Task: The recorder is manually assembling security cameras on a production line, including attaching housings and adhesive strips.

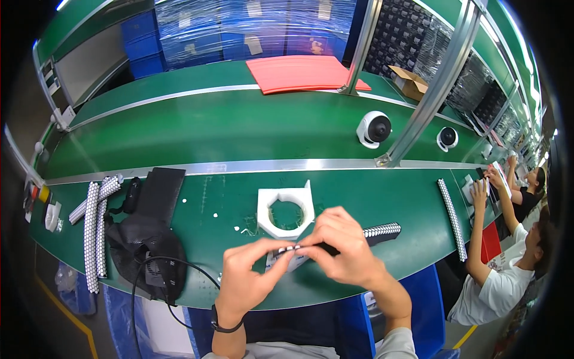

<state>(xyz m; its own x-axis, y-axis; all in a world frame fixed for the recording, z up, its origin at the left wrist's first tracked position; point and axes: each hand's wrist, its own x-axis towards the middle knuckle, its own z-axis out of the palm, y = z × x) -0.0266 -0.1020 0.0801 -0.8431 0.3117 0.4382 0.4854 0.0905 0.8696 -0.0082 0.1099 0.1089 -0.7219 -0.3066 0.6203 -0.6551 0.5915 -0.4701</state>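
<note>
My left hand and my right hand meet at the table's near edge, both closed in a pinch. Between their fingertips is a small dark strip with light patches; its kind is too small to make out. Under the fingers a pale flat piece shows in part. Just beyond my hands lies a white foam block with a large round hole, green strands visible around it. Beside my right hand rests a black strip with a honeycomb-patterned top, partly hidden by that hand.
At left lie honeycomb-patterned tubes, a black mesh bag with a cable, and a dark flat sheet. Another patterned tube is at right. White round-headed devices stand behind, before red foam sheets. Co-workers sit at right.
</note>
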